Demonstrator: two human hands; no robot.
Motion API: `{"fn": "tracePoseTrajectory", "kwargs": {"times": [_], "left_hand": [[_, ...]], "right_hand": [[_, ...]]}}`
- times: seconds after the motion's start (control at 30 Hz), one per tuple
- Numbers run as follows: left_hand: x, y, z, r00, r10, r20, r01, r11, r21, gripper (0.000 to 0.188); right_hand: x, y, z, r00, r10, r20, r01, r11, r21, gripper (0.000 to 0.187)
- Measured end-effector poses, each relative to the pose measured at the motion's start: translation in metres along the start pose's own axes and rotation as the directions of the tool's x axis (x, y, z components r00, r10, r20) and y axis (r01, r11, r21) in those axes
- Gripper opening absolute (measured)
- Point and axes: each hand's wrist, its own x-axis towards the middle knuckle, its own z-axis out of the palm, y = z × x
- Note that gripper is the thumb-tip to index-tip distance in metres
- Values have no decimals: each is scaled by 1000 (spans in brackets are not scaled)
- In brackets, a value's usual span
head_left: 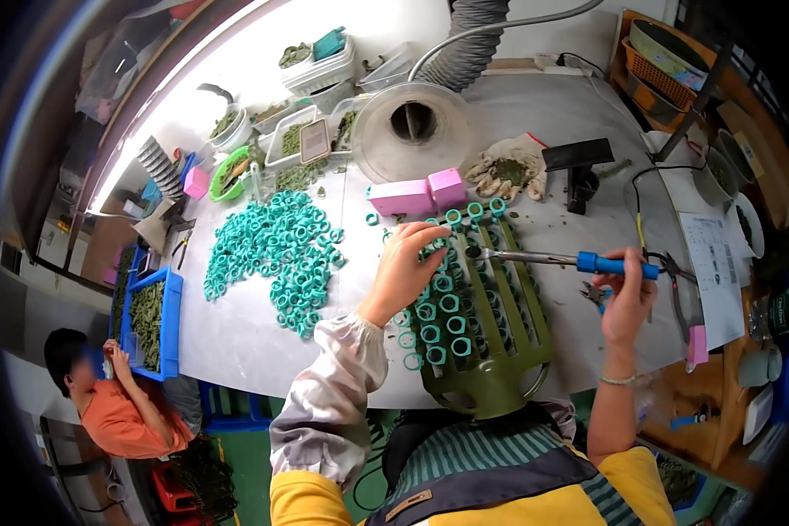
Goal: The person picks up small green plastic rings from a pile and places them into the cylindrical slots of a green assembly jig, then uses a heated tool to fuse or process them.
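A dark green slotted wax frame (491, 381) lies in front of me on the table. Teal wax rings (448, 303) stand in rows along its left bars and far end. My left hand (403, 270) reaches over those rows, thumb and fingers closed together; what they pinch is hidden. In my right hand (627, 307) is a blue-handled soldering iron (535, 258). Its dark tip lies over the frame's far left part, just right of my left fingertips. A big heap of loose teal rings (276, 254) spreads over the table to the left.
Beyond the frame are pink blocks (403, 198), a stained glove (508, 171), a black stand (579, 167) and a clear extraction hood (412, 131). Pliers (675, 289) and a paper sheet (712, 272) lie right. Another person in orange (127, 412) sits left by a blue crate (171, 324).
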Motion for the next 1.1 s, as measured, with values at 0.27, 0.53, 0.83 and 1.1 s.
{"fn": "tracePoseTrajectory", "kwargs": {"times": [0.27, 0.53, 0.83, 1.1], "left_hand": [[22, -16, 30, 993, 113, 30, -117, 976, 183, 29], [23, -22, 23, 985, 154, 81, -167, 967, 193, 28], [-18, -150, -80, 804, -346, -482, 575, 657, 487, 20], [-36, -160, -78, 846, -282, -452, 459, 816, 351, 16]], "right_hand": [[5, 24, 18, 998, 36, 47, -36, 999, 10, 30], [3, 2, 10, 996, 22, -83, -26, 999, -42, 29], [2, -1, -1, 994, 31, -103, -29, 999, 21, 32], [-1, -10, 3, 997, 21, -68, -19, 1000, 23, 32]]}}
